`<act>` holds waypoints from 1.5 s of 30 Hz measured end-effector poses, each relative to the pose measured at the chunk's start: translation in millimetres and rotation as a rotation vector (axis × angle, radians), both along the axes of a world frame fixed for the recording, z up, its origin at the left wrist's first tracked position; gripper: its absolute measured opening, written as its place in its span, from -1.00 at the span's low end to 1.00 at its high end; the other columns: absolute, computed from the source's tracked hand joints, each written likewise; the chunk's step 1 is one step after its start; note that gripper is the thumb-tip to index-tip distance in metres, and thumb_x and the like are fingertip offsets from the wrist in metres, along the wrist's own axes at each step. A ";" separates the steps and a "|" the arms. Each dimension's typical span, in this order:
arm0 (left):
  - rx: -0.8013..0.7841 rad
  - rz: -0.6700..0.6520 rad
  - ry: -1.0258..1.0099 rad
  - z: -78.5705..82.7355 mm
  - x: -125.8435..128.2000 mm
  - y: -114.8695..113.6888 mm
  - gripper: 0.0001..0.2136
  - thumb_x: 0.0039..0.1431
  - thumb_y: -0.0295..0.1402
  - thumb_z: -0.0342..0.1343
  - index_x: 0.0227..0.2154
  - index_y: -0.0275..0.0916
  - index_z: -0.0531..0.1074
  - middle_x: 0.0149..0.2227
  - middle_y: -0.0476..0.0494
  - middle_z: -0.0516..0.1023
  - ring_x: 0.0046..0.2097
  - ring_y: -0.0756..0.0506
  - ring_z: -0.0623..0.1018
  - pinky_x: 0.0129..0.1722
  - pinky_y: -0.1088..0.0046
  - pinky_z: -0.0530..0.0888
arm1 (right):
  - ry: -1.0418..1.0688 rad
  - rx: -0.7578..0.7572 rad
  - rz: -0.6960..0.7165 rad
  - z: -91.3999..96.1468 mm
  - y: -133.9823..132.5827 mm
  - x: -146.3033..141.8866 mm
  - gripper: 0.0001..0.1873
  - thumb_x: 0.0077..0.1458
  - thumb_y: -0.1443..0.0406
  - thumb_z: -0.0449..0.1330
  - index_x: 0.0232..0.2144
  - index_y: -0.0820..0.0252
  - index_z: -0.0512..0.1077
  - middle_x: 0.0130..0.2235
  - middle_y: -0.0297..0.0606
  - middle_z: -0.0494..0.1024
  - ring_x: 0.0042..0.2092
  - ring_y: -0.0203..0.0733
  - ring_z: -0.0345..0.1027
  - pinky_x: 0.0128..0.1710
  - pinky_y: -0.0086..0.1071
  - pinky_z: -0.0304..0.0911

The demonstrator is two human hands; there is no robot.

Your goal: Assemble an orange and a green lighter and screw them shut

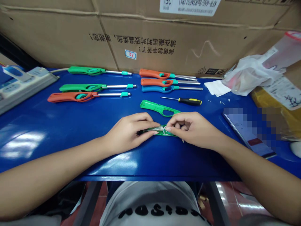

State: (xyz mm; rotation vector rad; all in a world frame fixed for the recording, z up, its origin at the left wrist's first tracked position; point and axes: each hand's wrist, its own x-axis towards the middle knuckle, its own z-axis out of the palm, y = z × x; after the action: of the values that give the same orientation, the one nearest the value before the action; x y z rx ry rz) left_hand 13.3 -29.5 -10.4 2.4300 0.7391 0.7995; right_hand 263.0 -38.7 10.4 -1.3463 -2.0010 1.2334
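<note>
Between my hands, low on the blue table, lies a green lighter casing half (162, 133) with a clear and metallic inner part and a thin white wire showing. My left hand (131, 130) has its fingers closed round the left end of this opened lighter. At the other end, my right hand (191, 128) pinches at the wire area; what exactly its fingertips hold is too small to make out. Just beyond, another green casing half (154, 106) rests with its hollow side up. The right hand partly covers the near end of that piece.
Long-nosed lighters, such as an orange-red one (70, 97) and a blue one (157, 89), lie in two groups behind. A screwdriver (190, 101) is near them. A power strip (23, 84) stands left; a phone (246, 131) and plastic bags (244, 73) lie right. A cardboard box (70, 40) walls the back.
</note>
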 end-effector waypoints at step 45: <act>-0.082 0.087 0.073 0.5 0.3 -2.1 -0.73 0.36 -0.45 0.10 0.08 -0.27 0.47 -0.11 -0.11 0.64 -0.05 -0.06 0.58 0.02 0.38 0.50 | -0.121 0.554 0.137 -15.9 0.9 -3.1 -0.88 0.24 0.33 0.26 -0.18 0.17 0.59 -0.18 -0.19 0.50 -0.11 -0.11 0.37 -0.02 -0.18 0.31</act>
State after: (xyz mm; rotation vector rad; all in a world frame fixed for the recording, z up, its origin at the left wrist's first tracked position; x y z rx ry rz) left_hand 13.6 -31.6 -9.8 2.3779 0.8927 0.7023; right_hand 259.8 -37.8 -5.6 -1.0375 -2.3181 0.5791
